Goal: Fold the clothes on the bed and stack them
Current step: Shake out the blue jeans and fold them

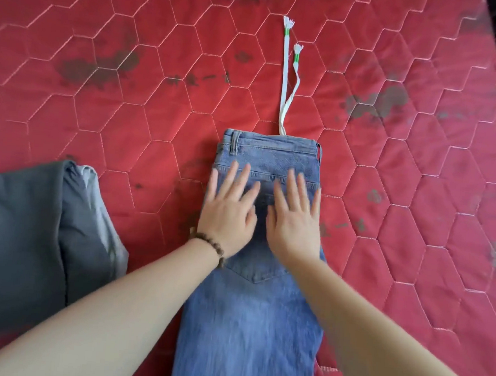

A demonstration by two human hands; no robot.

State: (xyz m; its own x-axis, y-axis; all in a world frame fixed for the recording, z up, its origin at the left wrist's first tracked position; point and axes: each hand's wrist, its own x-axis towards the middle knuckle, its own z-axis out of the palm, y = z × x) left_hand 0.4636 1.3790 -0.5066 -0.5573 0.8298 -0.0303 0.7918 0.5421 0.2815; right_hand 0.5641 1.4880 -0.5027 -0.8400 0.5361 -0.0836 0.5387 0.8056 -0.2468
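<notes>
Neither hand has a grip on anything: the left hand (229,213) and the right hand (296,220) lie flat, fingers straight and spread, pressing side by side on the blue jeans (249,320). The jeans lie lengthwise on the red quilted bed (131,77), folded narrow, waistband at the far end, the legs running off the near edge of the view. A white drawstring (285,81) with green-banded tips trails from the waistband across the bed. The left wrist wears a dark bead bracelet (214,248). To the left, apart from the jeans, lies a folded grey garment (31,246).
</notes>
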